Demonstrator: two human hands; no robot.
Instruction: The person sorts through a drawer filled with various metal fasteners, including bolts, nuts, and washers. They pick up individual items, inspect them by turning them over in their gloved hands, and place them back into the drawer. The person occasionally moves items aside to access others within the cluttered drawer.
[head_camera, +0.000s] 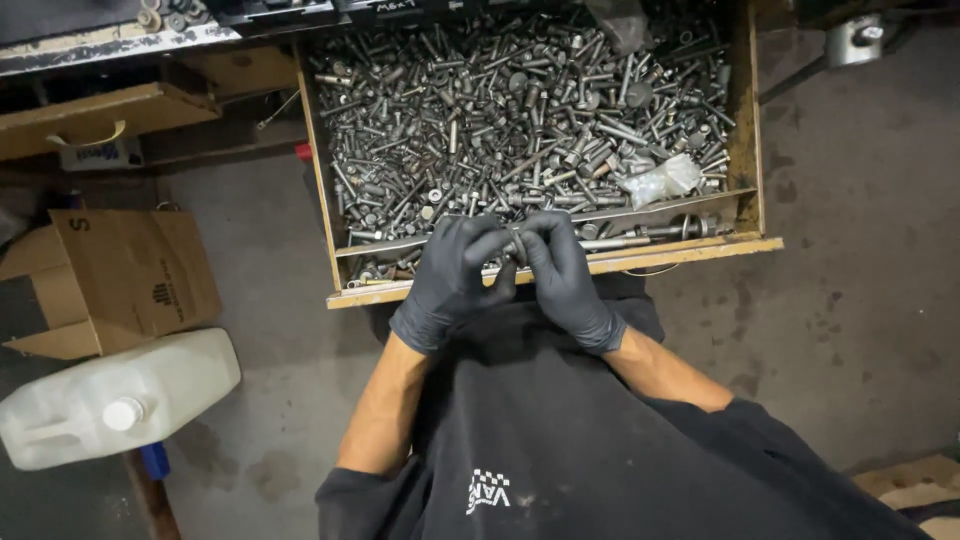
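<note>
Both my hands wear black gloves and meet over the front edge of an open wooden drawer (745, 150). Between the fingertips of my left hand (450, 280) and my right hand (565, 275) sits a small metal bolt or nut (516, 243); I cannot tell its exact kind. The drawer is filled with several grey bolts, screws and nuts (510, 110). A thin metal strip (650, 212) divides off a narrow front section.
A small clear plastic bag (665, 180) lies among the bolts at the right. On the concrete floor at the left stand an open cardboard box (120, 280) and a white plastic jug (120, 395) with a cap. A wooden shelf (100, 115) is at upper left.
</note>
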